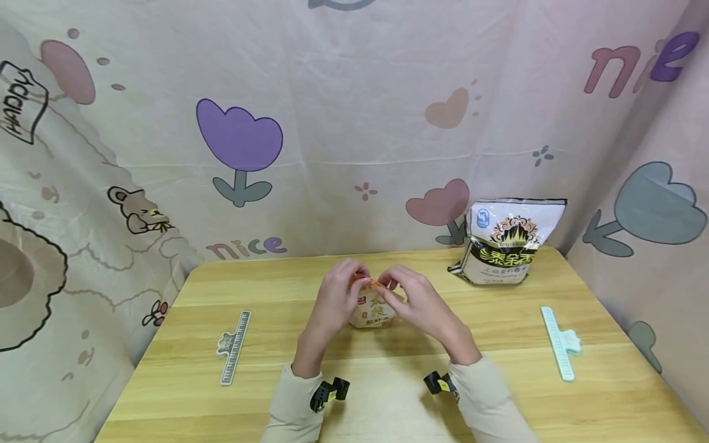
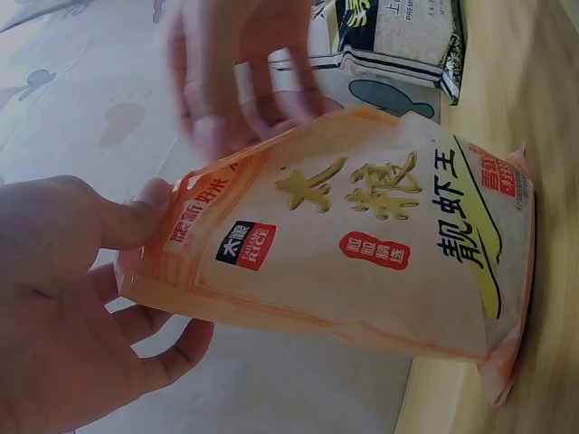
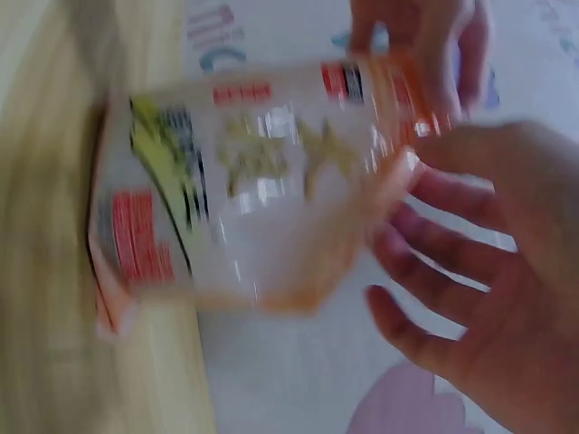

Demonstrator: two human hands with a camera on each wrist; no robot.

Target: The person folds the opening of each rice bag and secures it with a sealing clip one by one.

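Note:
A bag of rice, orange-edged with a white front and gold characters, stands on the table in front of me. My left hand pinches its top edge; in the left wrist view the thumb lies on the front, with the other fingers behind the bag. At the opposite top corner, my right hand pinches the orange film between thumb and fingers. The right wrist view, blurred, has this hand with its lower fingers spread beside the bag.
A second, larger rice bag, white and black, stands at the back right of the table. A grey sealing clip lies to the left, a mint-green one to the right. A printed cloth hangs behind the table.

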